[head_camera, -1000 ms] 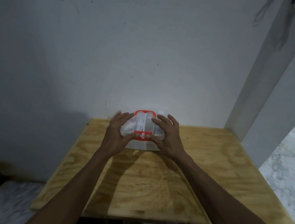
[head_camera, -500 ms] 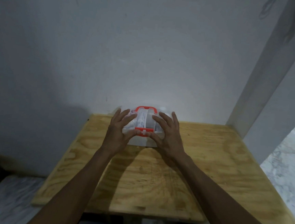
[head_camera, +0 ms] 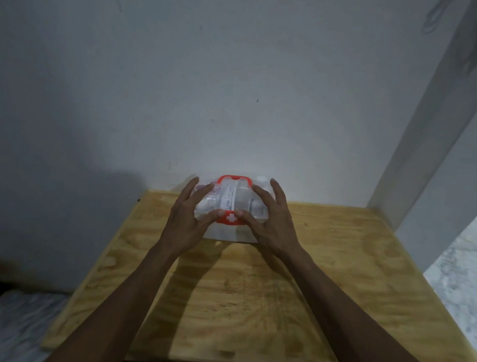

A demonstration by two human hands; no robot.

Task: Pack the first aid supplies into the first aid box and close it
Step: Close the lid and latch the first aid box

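At twelve o'clock on the table (head_camera: 250,297), we flank the first aid box (head_camera: 228,198).
Left hand (head_camera: 184,215), right hand (head_camera: 274,223): fingers wide, thumbs on red latch (head_camera: 229,219).

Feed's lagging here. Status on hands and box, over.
Left hand and right hand open, thumbs on latch. Box lid down, on table. Nothing blocks it.

Plywood table (head_camera: 278,300) against white wall (head_camera: 211,77)

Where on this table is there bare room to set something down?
Bare table left of the left hand, right of the right hand, and along the near edge between the forearms. Crowded: back centre, both hands at the first aid box.
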